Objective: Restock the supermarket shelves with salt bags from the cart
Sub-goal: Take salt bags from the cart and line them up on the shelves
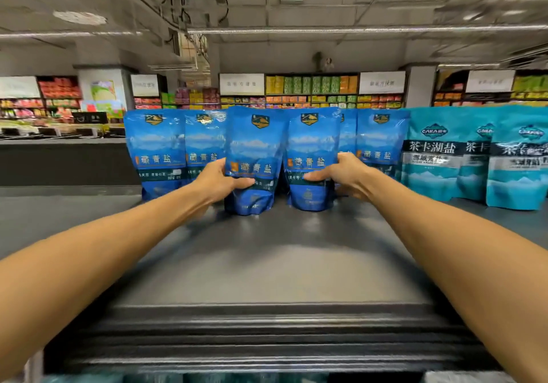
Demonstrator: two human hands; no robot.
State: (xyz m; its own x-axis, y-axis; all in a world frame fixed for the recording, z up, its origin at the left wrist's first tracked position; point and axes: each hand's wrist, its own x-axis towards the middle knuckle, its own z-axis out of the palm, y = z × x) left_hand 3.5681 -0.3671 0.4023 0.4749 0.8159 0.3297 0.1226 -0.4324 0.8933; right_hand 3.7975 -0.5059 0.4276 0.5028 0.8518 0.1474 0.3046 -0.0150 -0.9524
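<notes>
The blue salt bags [255,160] are glossy plastic film, creased and catching glints near their tops. The teal bags [439,157] beside them look like the same shiny film (their dark label bands seem duller). The shelf [267,258] top is a smooth dark surface with a soft sheen, its front edge ribbed in ridges.

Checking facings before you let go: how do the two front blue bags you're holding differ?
The left-hand bag stands slightly nearer and taller than the right-hand bag. The left hand grips the first, the right hand the second. Both are blue, upright, facing forward.
</notes>
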